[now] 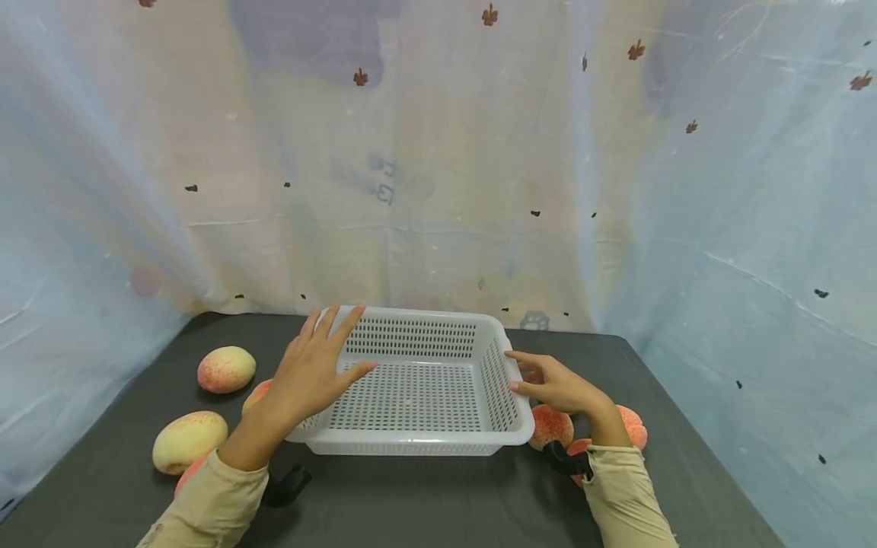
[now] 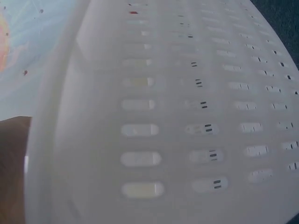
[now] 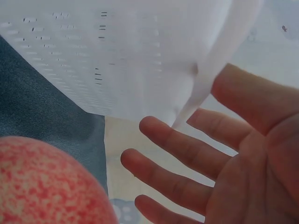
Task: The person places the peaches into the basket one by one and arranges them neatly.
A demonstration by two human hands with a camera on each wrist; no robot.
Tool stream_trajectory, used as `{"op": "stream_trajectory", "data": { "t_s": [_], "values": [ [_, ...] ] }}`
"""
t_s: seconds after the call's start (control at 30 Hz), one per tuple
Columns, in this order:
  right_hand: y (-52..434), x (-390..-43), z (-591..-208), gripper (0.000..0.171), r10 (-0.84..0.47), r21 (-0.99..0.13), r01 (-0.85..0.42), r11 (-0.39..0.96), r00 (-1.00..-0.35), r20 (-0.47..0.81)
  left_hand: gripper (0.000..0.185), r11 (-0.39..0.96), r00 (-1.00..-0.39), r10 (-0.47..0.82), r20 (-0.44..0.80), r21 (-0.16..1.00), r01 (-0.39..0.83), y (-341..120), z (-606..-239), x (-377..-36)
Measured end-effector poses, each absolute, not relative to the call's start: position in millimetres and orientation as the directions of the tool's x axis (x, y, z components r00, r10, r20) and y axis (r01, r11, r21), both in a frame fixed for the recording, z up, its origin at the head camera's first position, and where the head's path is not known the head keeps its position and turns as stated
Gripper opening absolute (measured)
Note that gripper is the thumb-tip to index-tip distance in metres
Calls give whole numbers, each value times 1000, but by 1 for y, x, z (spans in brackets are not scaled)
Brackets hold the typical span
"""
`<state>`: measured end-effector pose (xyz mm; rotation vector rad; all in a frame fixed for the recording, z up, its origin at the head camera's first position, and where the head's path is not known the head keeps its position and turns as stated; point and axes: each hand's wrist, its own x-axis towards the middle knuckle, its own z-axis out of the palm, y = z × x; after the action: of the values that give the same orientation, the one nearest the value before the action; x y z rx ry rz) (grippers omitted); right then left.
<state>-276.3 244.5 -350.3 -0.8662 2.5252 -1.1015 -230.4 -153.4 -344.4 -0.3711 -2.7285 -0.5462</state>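
On the dark table (image 1: 411, 502) sits a white basket (image 1: 411, 438) between the left hand (image 1: 311, 373), fingers spread at its rim, and the right hand (image 1: 558, 386), fingers apart, touching it. Only the right wrist view shows the right palm (image 3: 240, 196). A curtain (image 1: 438, 152) hangs behind.

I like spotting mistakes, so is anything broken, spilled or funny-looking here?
Nothing really stands out. The white basket looks whole, and the peach-like fruits on the dark table to both sides of it show no damage I can see.
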Motion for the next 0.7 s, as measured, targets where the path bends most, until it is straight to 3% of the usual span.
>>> {"op": "stream_trajectory", "data": {
  "t_s": [0.5, 0.7],
  "values": [
    [252, -283, -357, 69, -640, -754, -434, 493, -768, 23, 77, 748, -924, 260, 281, 546, 377, -171, -343, -214],
    [251, -284, -357, 69, -634, -767, -424, 482, -772, 28, 69, 724, -926, 245, 286, 581, 371, -188, -339, -208]
  ]
}}
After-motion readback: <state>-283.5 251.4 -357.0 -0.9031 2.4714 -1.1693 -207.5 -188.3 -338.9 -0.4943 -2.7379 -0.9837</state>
